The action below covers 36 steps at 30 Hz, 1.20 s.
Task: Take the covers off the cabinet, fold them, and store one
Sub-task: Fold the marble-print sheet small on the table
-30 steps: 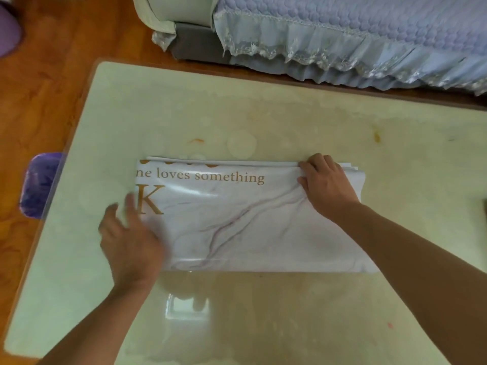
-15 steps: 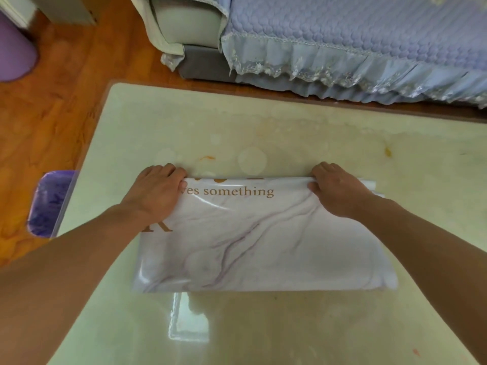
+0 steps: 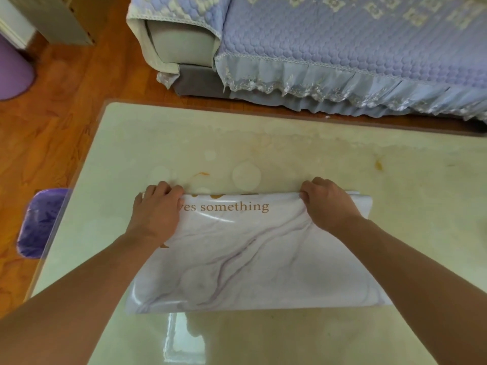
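Note:
A folded white cover (image 3: 250, 259) with a grey marble pattern and gold lettering lies flat on the glossy cream table (image 3: 290, 154). My left hand (image 3: 155, 209) grips the cover's far left corner, fingers curled over the far edge. At the far right corner, my right hand (image 3: 326, 204) grips the same far edge with curled fingers. Both forearms stretch across the cover from the near side. The cabinet is out of sight.
A sofa (image 3: 342, 48) with a quilted lilac cover and lace trim stands beyond the table. A purple-lined bin (image 3: 42, 222) sits on the wooden floor at the table's left edge. A purple object (image 3: 13, 72) and a pale furniture piece (image 3: 60, 19) are at the far left.
My left hand moved from the cover's near left part up to its far left corner and took hold of the edge. My right hand stayed at the far right corner.

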Each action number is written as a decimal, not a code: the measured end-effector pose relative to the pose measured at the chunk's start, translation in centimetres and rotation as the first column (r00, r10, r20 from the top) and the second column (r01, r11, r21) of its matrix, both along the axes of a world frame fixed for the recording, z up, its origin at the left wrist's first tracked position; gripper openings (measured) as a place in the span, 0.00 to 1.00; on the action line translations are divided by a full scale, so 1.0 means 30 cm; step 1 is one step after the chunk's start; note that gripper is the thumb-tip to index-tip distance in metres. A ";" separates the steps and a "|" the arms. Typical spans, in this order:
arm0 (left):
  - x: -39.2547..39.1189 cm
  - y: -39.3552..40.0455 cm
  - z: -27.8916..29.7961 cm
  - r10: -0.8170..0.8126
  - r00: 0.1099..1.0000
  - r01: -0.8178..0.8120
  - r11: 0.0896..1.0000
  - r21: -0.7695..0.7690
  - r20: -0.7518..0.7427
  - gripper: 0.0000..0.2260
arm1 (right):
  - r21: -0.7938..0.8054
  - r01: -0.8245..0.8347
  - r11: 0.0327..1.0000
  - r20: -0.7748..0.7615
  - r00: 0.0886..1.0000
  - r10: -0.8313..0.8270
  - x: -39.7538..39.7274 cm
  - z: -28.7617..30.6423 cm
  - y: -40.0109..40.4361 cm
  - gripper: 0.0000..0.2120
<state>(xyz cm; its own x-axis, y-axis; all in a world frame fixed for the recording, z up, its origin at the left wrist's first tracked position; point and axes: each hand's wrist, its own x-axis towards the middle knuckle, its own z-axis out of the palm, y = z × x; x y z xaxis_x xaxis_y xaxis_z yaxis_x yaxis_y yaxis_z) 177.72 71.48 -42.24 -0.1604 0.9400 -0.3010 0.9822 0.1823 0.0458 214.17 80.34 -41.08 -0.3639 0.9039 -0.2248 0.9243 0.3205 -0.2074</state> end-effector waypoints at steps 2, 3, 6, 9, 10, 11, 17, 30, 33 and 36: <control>0.019 0.003 0.001 0.066 0.997 -0.066 0.998 -0.003 0.047 0.11 | 0.024 0.011 1.000 -0.022 1.000 -0.010 0.001 -0.011 -0.001 0.10; 0.027 0.008 0.002 0.088 0.995 -0.088 0.996 -0.003 0.052 0.10 | 0.031 0.026 0.999 -0.031 0.999 -0.025 -0.001 -0.013 0.004 0.10; 0.036 0.025 0.005 0.118 0.992 -0.118 0.993 -0.016 0.037 0.08 | 0.005 0.070 0.998 -0.021 0.997 -0.070 -0.019 -0.009 0.017 0.08; 0.033 0.046 0.005 0.085 0.996 -0.085 0.996 -0.025 0.012 0.06 | -0.021 0.088 0.996 0.016 0.996 -0.088 -0.023 -0.015 0.015 0.09; 0.031 0.049 0.003 0.071 0.997 -0.071 0.997 -0.020 -0.001 0.06 | -0.017 0.092 0.996 0.029 0.995 -0.092 -0.022 -0.019 0.013 0.09; 0.031 0.046 0.000 0.065 0.998 -0.065 0.998 0.008 -0.014 0.07 | -0.013 0.098 0.995 0.045 0.994 -0.097 -0.023 -0.022 0.012 0.09; 0.154 -0.251 0.056 0.003 0.999 0.005 0.975 0.224 -0.035 0.24 | -0.029 0.176 0.984 0.136 0.976 -0.170 -0.054 -0.037 0.005 0.08; 0.176 -0.478 -0.073 -0.067 0.987 0.071 0.997 0.023 -0.147 0.32 | 0.330 0.082 0.940 -0.182 0.983 -0.022 -0.408 -0.024 -0.356 0.25; 0.171 -0.493 -0.085 -0.095 0.985 0.103 0.994 0.047 -0.146 0.33 | 0.047 -0.012 0.999 -0.289 0.957 0.025 -0.623 -0.042 -0.614 0.23; 0.168 -0.499 -0.098 -0.085 0.989 0.100 0.986 0.131 -0.121 0.31 | -0.055 0.075 0.996 -0.214 0.973 -0.085 -0.618 -0.099 -0.667 0.25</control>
